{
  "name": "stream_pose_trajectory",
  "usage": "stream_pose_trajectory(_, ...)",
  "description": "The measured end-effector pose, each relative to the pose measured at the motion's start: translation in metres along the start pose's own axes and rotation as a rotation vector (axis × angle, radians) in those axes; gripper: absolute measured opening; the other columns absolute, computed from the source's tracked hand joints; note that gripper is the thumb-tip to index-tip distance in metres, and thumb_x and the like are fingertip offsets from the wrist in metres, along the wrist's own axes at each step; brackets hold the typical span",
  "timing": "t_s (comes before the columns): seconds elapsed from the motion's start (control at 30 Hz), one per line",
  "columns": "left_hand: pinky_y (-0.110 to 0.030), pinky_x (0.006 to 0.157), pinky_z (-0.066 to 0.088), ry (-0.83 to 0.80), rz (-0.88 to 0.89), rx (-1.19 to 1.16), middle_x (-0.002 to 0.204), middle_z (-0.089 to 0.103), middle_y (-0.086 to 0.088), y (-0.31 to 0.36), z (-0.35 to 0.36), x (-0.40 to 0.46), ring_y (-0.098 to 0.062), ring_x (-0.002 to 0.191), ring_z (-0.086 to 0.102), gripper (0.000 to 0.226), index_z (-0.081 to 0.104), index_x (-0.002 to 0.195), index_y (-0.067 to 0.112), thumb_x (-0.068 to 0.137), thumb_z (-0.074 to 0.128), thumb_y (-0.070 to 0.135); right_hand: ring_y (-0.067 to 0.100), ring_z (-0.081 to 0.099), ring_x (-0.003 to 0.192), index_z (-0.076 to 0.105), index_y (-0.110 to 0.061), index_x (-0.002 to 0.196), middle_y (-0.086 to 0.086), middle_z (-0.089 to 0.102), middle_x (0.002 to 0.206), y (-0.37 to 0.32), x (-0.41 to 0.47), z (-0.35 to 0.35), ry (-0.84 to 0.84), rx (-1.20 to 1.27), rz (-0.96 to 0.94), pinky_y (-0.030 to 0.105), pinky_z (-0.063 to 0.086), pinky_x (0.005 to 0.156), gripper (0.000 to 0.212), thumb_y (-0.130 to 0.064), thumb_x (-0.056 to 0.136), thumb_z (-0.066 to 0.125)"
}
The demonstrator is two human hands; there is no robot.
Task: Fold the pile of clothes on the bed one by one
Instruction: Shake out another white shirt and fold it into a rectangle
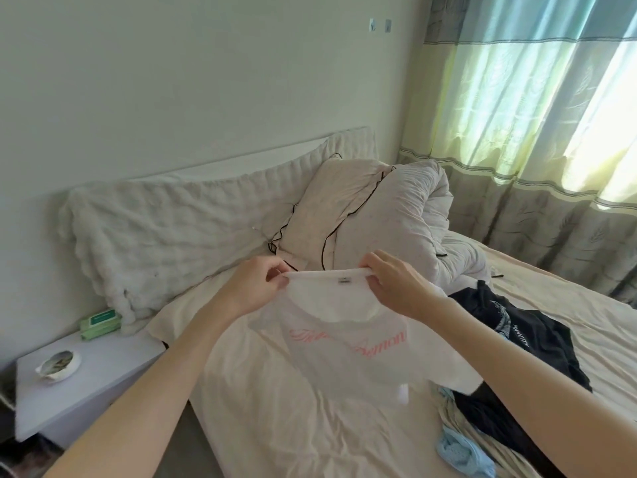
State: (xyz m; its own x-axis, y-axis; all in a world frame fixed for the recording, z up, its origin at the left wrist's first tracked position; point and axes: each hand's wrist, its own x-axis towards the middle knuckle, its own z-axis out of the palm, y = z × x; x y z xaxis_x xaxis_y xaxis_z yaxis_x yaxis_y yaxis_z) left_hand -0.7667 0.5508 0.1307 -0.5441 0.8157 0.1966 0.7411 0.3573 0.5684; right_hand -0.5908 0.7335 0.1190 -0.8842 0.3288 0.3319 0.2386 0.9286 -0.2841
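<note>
Head view, left to right: a white nightstand (86,384) carries a green packet (101,323) and a small dish (58,366). Over the bed (275,426), the left hand (253,288) and right hand (396,288) pinch the collar of a white T-shirt (344,360), holding it up. Dark clothes (517,339) lie on the bed to its right.

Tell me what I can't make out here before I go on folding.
Head view only:
- Pink print on the shirt: folds break up the lettering.
- Collar label: too small to read.
- Black garment: partly under the shirt and right arm.
- Blue cloth: cut off by the bottom edge.
- Green pack: text too small.
</note>
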Motion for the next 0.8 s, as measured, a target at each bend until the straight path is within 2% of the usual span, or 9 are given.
stream_pose_trajectory(0.1,-0.005,0.058,0.036,0.079,-0.009,-0.103,0.076,0.057,0.011,-0.002,0.005,-0.005,0.001,0.07,0.051,0.015,0.053,0.082,0.023,0.093,0.05,0.012,0.028,0.054,0.084,0.056,-0.005,0.097,0.008,0.056,0.096,0.014,-0.004,-0.009,0.006,-0.012,0.014,0.025,0.032,0.066,0.018,0.003,0.082,0.05)
stream_pose_trajectory(0.17,-0.008,0.056,0.036,0.117,-0.003,-0.159,0.073,0.054,0.01,-0.001,0.008,-0.009,0.005,0.064,0.048,0.016,0.048,0.082,0.024,0.092,0.047,0.012,0.025,0.055,0.085,0.059,-0.006,0.095,0.006,0.059,0.095,0.021,-0.006,-0.015,0.03,0.05,0.068,0.023,0.031,0.067,0.02,0.005,0.079,0.053)
stream_pose_trajectory(0.27,-0.015,0.055,0.035,0.118,0.093,-0.05,0.073,0.049,0.008,0.001,0.009,-0.011,-0.004,0.065,0.047,0.013,0.044,0.084,0.021,0.088,0.051,0.01,0.021,0.057,0.083,0.063,-0.009,0.086,0.0,0.063,0.086,0.025,-0.009,-0.019,0.098,0.227,0.201,0.02,0.035,0.071,0.017,0.004,0.078,0.058)
stream_pose_trajectory(0.37,-0.03,0.061,0.035,0.144,0.15,0.164,0.082,0.05,0.01,0.001,0.005,-0.012,-0.018,0.073,0.048,0.01,0.051,0.091,0.019,0.086,0.053,0.011,0.013,0.06,0.078,0.067,-0.011,0.081,0.001,0.066,0.08,0.025,-0.013,-0.022,0.046,0.406,0.305,0.021,0.042,0.077,0.015,0.003,0.081,0.06)
stream_pose_trajectory(0.43,-0.029,0.06,0.034,0.155,0.141,0.2,0.082,0.052,0.01,-0.001,-0.001,-0.013,-0.02,0.074,0.05,0.01,0.057,0.095,0.018,0.087,0.055,0.013,0.007,0.059,0.07,0.068,-0.008,0.08,0.003,0.065,0.076,0.022,-0.02,-0.025,0.035,0.635,0.311,0.018,0.046,0.074,0.018,0.009,0.082,0.059)
stream_pose_trajectory(0.5,-0.03,0.06,0.037,0.157,0.127,0.13,0.077,0.058,0.009,-0.001,-0.008,-0.016,-0.023,0.072,0.055,0.01,0.061,0.095,0.019,0.087,0.058,0.014,0.003,0.056,0.065,0.068,-0.004,0.08,0.003,0.063,0.073,0.021,-0.025,-0.028,0.085,0.742,0.288,0.014,0.044,0.067,0.019,0.01,0.084,0.056)
stream_pose_trajectory(0.63,-0.033,0.062,0.045,0.125,0.092,-0.108,0.075,0.065,0.002,0.001,-0.013,-0.025,-0.02,0.069,0.058,0.007,0.06,0.088,0.03,0.088,0.061,0.024,0.011,0.045,0.062,0.059,0.005,0.073,0.003,0.051,0.065,0.024,-0.028,-0.024,0.114,0.606,0.258,0.027,0.034,0.061,0.018,0.003,0.088,0.048)
stream_pose_trajectory(0.73,-0.025,0.056,0.038,0.035,0.071,-0.29,0.069,0.061,0.002,-0.005,-0.013,-0.031,-0.01,0.058,0.048,0.008,0.061,0.08,0.037,0.08,0.064,0.044,0.003,0.034,0.051,0.04,-0.009,0.057,-0.012,0.036,0.052,0.026,-0.031,-0.024,0.098,0.463,0.209,0.021,0.028,0.053,0.036,-0.007,0.09,0.054)
stream_pose_trajectory(0.8,-0.027,0.061,0.04,-0.083,-0.016,-0.397,0.073,0.06,-0.008,-0.012,-0.012,-0.036,-0.015,0.064,0.052,0.024,0.063,0.081,0.034,0.072,0.072,0.056,0.003,0.032,0.05,0.035,-0.016,0.056,-0.013,0.033,0.051,0.025,-0.034,-0.027,-0.047,0.461,0.219,0.018,0.026,0.05,0.045,-0.023,0.09,0.063)
